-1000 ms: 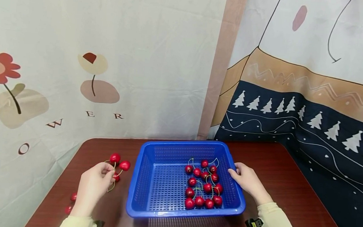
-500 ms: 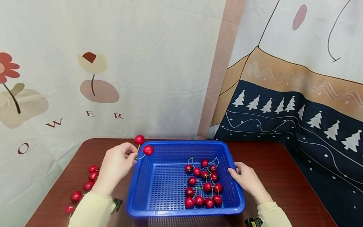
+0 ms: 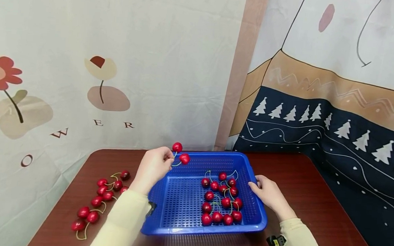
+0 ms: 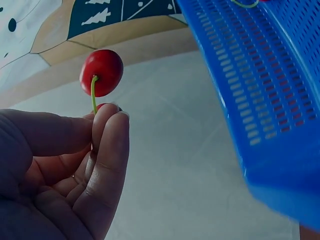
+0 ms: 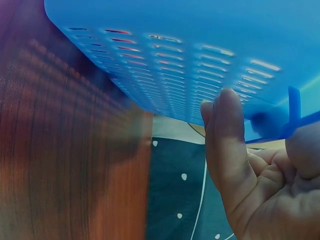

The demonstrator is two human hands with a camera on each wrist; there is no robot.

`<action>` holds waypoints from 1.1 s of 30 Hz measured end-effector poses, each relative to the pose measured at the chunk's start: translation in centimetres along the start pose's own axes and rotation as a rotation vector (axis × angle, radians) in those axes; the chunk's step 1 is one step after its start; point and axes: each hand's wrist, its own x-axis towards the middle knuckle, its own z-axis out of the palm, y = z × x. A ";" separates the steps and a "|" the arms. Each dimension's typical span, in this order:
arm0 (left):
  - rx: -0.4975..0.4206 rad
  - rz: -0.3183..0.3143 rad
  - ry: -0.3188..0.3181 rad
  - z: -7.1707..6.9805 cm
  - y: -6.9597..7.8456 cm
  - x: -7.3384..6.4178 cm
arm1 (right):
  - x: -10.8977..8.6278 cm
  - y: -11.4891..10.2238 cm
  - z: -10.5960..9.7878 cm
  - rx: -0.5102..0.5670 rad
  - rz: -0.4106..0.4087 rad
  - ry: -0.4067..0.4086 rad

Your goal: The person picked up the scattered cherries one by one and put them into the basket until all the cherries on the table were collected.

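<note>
My left hand (image 3: 154, 168) pinches the green stems of a pair of cherries (image 3: 184, 159) between thumb and fingertips, above the back left part of a blue plastic basket (image 3: 203, 233). In the left wrist view one cherry (image 4: 102, 73) stands out past the fingertips; the other is mostly hidden behind them. My right hand (image 3: 268, 192) grips the basket's right rim, thumb on top. In the right wrist view its fingers (image 5: 227, 135) press the slotted outer wall (image 5: 165, 65). Several cherries (image 3: 225, 202) with stems lie in the basket's right half.
More cherries (image 3: 97, 201) lie in a loose group on the brown table (image 3: 317, 211), left of the basket, partly behind the left sleeve (image 3: 121, 224). A printed cloth (image 3: 172, 79) hangs behind the table, and its dark part (image 3: 378, 181) continues along the right side.
My left hand has lifted the cherry pair off the left table group and carried it right, over the basket's rim. My right hand has stayed on the basket.
</note>
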 end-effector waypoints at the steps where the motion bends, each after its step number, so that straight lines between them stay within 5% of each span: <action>1: -0.006 -0.003 -0.010 0.3 0.2 0.2 | 0.0 0.0 0.0 -0.001 0.002 0.000; 12: 0.005 -0.088 -0.138 3.8 0.8 2.0 | 0.1 0.1 0.1 -0.004 -0.009 0.007; 33: 0.021 -0.179 -0.305 8.4 -1.1 1.9 | 0.1 0.5 0.3 0.019 0.011 0.016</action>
